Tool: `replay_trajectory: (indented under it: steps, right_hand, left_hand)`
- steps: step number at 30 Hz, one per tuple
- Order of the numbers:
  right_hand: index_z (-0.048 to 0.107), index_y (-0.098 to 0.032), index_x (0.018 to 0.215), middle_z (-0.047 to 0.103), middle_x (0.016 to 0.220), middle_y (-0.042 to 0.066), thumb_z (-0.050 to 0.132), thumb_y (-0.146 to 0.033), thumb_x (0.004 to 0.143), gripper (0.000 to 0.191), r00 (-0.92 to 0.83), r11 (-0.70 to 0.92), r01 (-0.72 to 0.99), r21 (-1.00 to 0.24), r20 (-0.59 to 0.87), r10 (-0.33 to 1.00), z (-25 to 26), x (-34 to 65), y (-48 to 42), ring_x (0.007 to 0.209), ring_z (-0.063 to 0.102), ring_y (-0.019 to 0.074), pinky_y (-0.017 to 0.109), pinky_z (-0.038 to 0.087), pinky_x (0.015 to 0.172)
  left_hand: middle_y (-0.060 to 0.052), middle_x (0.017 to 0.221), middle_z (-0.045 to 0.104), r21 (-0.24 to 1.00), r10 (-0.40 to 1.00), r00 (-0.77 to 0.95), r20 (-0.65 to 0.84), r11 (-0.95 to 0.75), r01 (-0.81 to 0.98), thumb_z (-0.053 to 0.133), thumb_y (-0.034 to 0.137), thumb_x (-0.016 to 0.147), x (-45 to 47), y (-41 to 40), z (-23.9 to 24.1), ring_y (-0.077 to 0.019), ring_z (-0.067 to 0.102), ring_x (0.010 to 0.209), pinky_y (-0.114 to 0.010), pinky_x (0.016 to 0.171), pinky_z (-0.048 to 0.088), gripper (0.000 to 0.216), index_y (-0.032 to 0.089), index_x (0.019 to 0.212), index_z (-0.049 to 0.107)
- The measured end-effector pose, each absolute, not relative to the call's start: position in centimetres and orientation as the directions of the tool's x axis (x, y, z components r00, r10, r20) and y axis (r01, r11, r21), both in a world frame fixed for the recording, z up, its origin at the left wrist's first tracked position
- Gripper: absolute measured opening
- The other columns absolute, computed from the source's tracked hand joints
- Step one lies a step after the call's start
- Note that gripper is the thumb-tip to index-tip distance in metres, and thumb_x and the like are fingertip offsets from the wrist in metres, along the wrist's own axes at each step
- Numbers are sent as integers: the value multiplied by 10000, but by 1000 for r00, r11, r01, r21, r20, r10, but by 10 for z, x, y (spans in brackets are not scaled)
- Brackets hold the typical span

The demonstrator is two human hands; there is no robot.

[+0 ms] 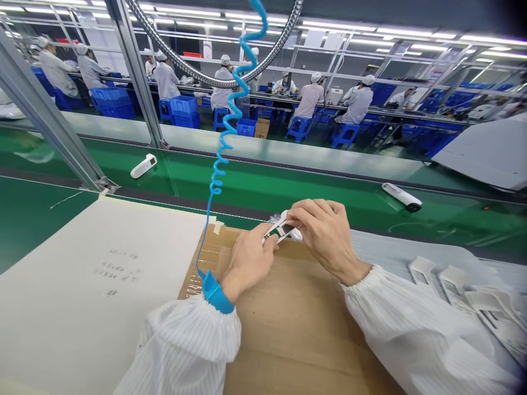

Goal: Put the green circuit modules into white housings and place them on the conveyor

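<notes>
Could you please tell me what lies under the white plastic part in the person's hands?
A cardboard sheet lies below the part, held by the left hand and right hand; the hands hide the cardboard directly beneath.

Your right hand (325, 236) hides part of the small white plastic frame (276, 229); the dark marks (117, 271) on the cream paper sheet (61, 307) are too small to read.

This is a factory assembly hall: a green conveyor belt (263, 189) carries white handheld devices (144, 165), and workers (321, 101) in white smocks and caps sit along a further line, among blue plastic crates (184, 107) and blue stools (299, 129), under long ceiling lights (403, 32).
</notes>
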State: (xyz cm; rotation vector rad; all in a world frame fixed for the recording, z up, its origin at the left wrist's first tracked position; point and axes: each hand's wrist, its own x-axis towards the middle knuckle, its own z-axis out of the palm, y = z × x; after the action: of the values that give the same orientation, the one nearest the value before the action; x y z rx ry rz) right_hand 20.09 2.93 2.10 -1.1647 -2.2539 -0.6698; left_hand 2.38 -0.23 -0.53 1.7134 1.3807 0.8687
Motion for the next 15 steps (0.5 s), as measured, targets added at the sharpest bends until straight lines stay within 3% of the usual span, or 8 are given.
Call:
replay_trajectory:
  steps: [6, 9, 12, 15]
  right_hand:
    - [568, -243, 824, 703, 909, -4, 470, -72, 952, 235, -542, 514, 829, 223, 549, 636, 19, 199, 18, 850, 572, 187, 387, 308, 840]
    - [530, -234, 803, 694, 962, -1, 444, -3, 879, 258, -487, 566, 824, 13, 524, 698, 12, 201, 15, 875, 578, 183, 374, 322, 824]
    - [506, -230, 805, 663, 849, 18, 421, -44, 873, 216, -286, 422, 882, -211, 472, 834, -4, 211, 26, 776, 557, 190, 349, 338, 740]
    - [538, -222, 779, 638, 788, 50, 456, -155, 905, 165, -114, 202, 958, -204, 372, 921, -21, 225, 42, 780, 555, 234, 359, 328, 706]
  left_hand:
    - [-6, 840, 738, 897, 988, 147, 49, -109, 428, 492, 233, 913, 23, 2, -10, -192, 649, 793, -285, 715, 424, 223, 254, 1034, 678]
    - [-25, 848, 729, 933, 997, -71, -8, 33, 359, 476, 240, 925, 17, 10, -15, -155, 615, 676, -271, 659, 425, 182, 207, 991, 643]
    - [-48, 886, 715, 978, 986, -153, -73, 101, 180, 483, 286, 939, 14, 15, -15, -113, 556, 582, -248, 571, 417, 172, 175, 983, 608]
    - [-66, 928, 704, 990, 988, -65, -138, 138, -6, 524, 281, 928, 17, 12, -8, -95, 551, 592, -231, 544, 433, 167, 151, 998, 602]
